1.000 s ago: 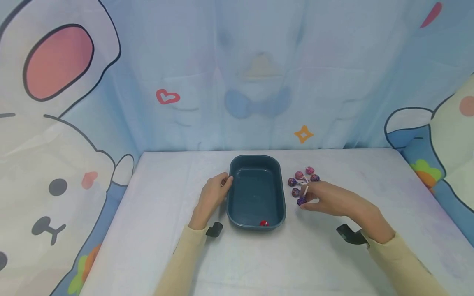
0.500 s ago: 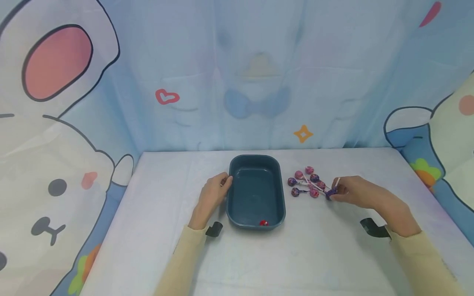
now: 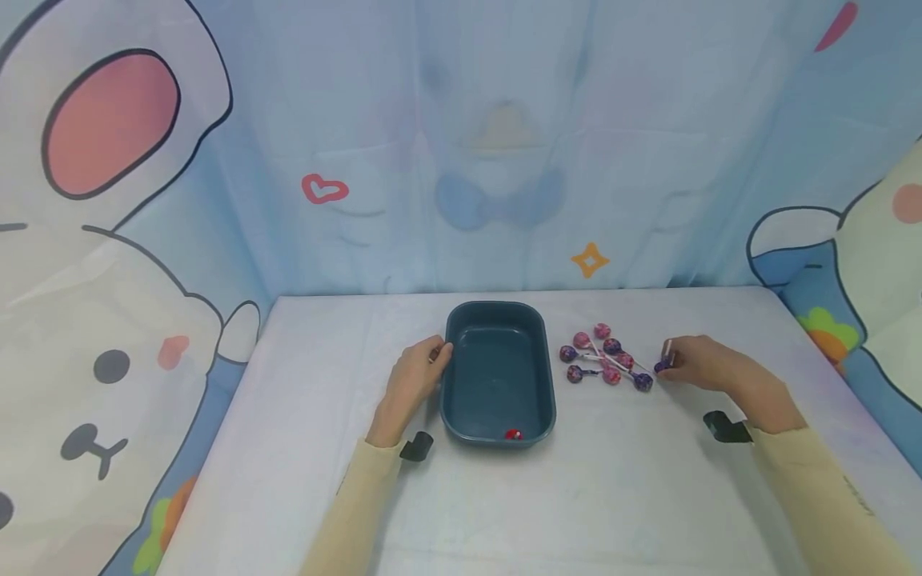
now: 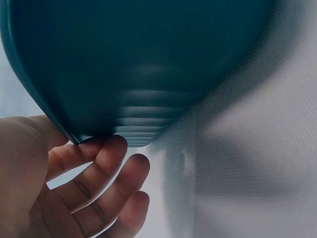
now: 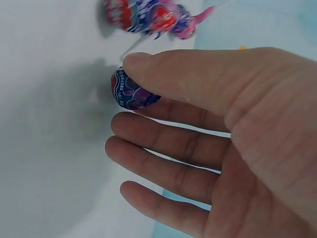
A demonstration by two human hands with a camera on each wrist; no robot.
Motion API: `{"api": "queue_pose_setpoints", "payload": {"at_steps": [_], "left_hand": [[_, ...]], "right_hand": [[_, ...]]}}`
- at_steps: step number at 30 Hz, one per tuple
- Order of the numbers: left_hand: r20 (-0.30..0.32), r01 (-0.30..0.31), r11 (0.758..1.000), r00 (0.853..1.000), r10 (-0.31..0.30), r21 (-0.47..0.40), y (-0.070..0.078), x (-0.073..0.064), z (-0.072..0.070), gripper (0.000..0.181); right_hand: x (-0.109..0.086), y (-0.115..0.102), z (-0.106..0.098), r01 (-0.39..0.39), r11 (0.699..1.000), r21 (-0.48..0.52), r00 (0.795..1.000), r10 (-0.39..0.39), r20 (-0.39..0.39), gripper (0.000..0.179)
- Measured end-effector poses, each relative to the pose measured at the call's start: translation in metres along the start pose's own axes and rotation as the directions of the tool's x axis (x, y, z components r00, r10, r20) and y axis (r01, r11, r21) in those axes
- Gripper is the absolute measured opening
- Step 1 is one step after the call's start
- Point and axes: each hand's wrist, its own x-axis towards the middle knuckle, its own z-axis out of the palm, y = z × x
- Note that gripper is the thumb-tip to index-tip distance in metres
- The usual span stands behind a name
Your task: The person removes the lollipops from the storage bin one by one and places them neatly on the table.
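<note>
A dark teal rectangular tray (image 3: 529, 312) stands mid-table in the head view. At its left side my left hand (image 3: 414, 380) pinches the rim, the index finger (image 4: 86, 148) against the outer wall and the thumb largely hidden. Inside the tray's near end lies a small red thing (image 3: 514, 434). My right hand (image 3: 709, 368) pinches a purple-wrapped lollipop (image 5: 130, 89) between thumb and index finger, its other fingers spread apart. In the head view, that lollipop's white stick points up. Just left of this hand is a pile of pink and purple lollipops (image 3: 611, 376).
The white-covered table (image 3: 576, 504) meets a light blue printed curtain (image 3: 504, 264) along its back edge. Black straps with small cameras sit at both wrists, the right wrist camera (image 3: 726, 427) low over the cloth.
My right hand has moved right with the purple lollipop, from the pile's left side to just past its right end. Lollipops it covered now show. The left hand and tray stay put.
</note>
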Motion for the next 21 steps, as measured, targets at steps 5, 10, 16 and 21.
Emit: {"api": "queue_pose_setpoints", "payload": {"at_steps": [5, 10, 16, 21], "left_hand": [[0.004, 0.0, 1.0, 1.0, 0.0, -0.002, 0.0001, -0.0007, -0.0006, 0.03], [0.0, 0.0, 1.0, 1.0, 0.0, -0.003, 0.0008, -0.0009, -0.0016, 0.031], [-0.001, -0.001, 1.0, 1.0, 0.001, -0.006, 0.0012, -0.0009, -0.0012, 0.031], [-0.005, -0.007, 1.0, 1.0, 0.007, -0.007, 0.0012, -0.0012, -0.0014, 0.031]], "right_hand": [[0.0032, 0.0064, 0.0042, -0.035, 0.999, 0.019, 0.999, 0.035, 0.005, 0.04], [0.0026, 0.0056, 0.0038, -0.039, 0.999, 0.022, 0.999, 0.039, 0.007, 0.043], [0.0015, 0.0055, 0.0032, -0.036, 0.999, 0.026, 0.999, 0.036, 0.017, 0.051], [0.0001, 0.0055, -0.0024, -0.068, 0.997, 0.025, 0.997, 0.068, 0.021, 0.069]]}}
